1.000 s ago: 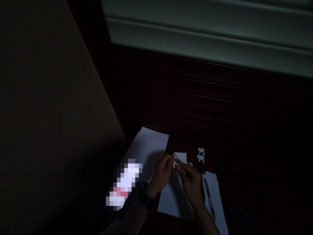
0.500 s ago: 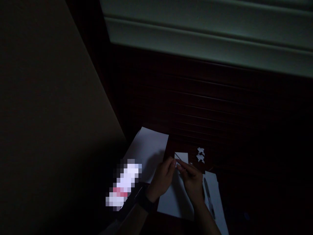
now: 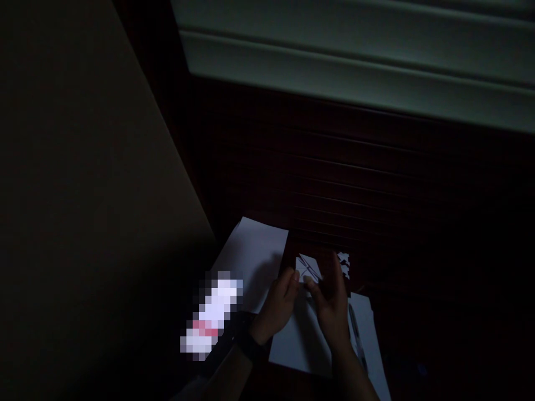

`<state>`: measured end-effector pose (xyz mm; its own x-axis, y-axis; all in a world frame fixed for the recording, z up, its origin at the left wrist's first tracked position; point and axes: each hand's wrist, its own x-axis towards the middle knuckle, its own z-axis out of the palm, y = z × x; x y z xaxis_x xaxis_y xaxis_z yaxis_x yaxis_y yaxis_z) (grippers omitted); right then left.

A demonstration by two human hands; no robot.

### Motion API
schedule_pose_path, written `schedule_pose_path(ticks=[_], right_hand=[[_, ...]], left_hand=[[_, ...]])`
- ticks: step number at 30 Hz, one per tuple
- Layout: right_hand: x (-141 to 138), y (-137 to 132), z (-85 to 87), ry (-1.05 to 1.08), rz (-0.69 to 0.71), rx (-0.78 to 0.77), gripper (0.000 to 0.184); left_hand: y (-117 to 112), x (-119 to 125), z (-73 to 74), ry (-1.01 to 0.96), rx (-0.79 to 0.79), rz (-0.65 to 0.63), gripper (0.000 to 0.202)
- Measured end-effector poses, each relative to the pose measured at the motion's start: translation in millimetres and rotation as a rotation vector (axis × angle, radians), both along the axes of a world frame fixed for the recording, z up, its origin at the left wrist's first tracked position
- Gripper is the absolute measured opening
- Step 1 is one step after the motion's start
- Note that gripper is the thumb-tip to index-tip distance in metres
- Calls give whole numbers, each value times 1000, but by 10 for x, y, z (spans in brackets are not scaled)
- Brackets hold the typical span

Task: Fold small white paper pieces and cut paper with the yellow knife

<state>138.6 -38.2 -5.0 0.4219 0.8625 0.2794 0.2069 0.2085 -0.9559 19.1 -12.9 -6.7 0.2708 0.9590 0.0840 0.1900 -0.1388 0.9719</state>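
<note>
A small white piece of folded paper [image 3: 307, 263] with crossing creases or flaps stands between my hands. My left hand [image 3: 279, 303], with a dark band at the wrist, pinches its lower left edge. At its lower right edge rests the thumb of my right hand [image 3: 333, 314], whose index finger stretches upward, away from the paper. Beneath both hands lies a white sheet [image 3: 288, 348], partly in shadow. Just past the right index finger are small folded white paper pieces [image 3: 344, 262], partly covered by that hand.
A larger white sheet [image 3: 259, 239] lies at the left, next to a bright pixelated screen [image 3: 213, 317]. On the right, a pen [image 3: 356, 334] rests on more white paper [image 3: 371, 340]. A dark slatted panel [image 3: 334, 167] rises behind, and a plain wall [image 3: 104, 167] stands at the left. The room is dim.
My right fingers have spread from their pinch, the index finger lifting up and right. The folded paper now shows its crossed face. My left hand stays nearly where it was.
</note>
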Motion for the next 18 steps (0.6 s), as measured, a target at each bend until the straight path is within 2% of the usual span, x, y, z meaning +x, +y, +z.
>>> schedule_pose_path(ticks=[3,7,13,18], right_hand=[[43,45,-47,158,58,-49,62],[89,60,-79,258,123,-80,56],[110,38,-41,309,193,-112,50],[160,47,-62,271,239,-117,45]], left_hand=[[-21,19,-34,-22,-12,-3,27],[-61,35,-64,20,25,-21,25],[-68,32,-14,99,119,-56,23],[-68,20,-2,156,161,-107,22]])
